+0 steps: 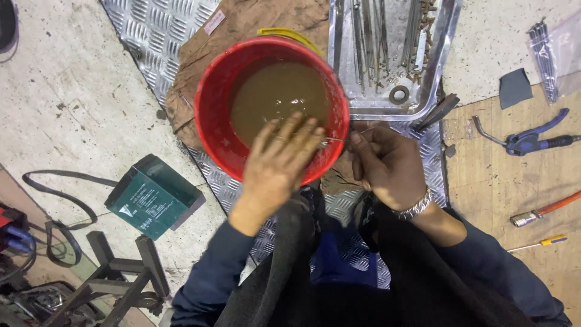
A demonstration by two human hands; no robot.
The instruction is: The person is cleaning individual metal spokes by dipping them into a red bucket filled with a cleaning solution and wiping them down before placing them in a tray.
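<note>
Two hands meet at the near rim of a red bucket [209, 115] filled with murky brown water. The left hand [278, 160] lies flat with fingers spread over the rim, fingertips reaching above the water. The right hand [387, 166], just outside the bucket's right edge, pinches a thin metal rod [336, 140] between thumb and fingers; the rod runs level toward the left fingertips, crossing the rim. Beyond the bucket sits a metal tray [445, 36] holding more thin rods. A green box-shaped battery [151, 197] rests to the left on the floor.
</note>
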